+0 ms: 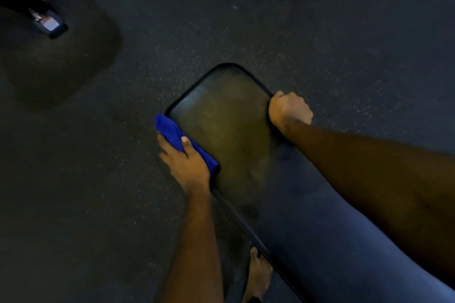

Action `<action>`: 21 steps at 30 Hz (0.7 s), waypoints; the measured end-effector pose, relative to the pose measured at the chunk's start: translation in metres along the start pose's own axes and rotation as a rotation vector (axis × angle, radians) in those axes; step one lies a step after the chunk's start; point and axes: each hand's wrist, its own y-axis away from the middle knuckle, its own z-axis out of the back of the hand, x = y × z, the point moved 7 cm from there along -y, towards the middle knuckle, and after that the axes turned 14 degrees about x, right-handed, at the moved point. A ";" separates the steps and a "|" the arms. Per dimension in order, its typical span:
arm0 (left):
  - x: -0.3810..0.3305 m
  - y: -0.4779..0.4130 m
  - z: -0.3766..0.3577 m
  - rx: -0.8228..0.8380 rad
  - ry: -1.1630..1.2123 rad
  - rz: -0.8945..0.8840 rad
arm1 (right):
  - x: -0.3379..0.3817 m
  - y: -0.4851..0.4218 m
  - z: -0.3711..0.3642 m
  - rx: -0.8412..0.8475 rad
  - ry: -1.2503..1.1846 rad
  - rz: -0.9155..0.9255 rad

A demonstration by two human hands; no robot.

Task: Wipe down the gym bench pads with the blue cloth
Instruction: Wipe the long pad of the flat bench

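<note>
**Cloth on the pad's left edge**

The left hand grips the cloth, thumb on top and fingers wrapped under, and presses it against the left rim of the pad, a little left of the frame's centre. The cloth is bunched and laps over the rim, partly on the top face and partly down the side. The right hand is clenched round the opposite rim, right of centre, and seems to be steadying the pad. A leg in blue lies over the pad's near part at lower right, and a bare foot stands on the floor at the bottom edge.

The step in hand looks like wiping the side edge. The top face shows dull, smeared patches, though blur makes it hard to say whether they are wet or dirty. Next, the cloth would need to run along the rim towards the far rounded corner or sweep across the top; the part under the leg cannot be reached until the leg shifts.
</note>
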 end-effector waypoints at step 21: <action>0.052 0.124 -0.025 0.095 0.073 0.056 | -0.050 0.043 0.005 0.172 0.007 0.065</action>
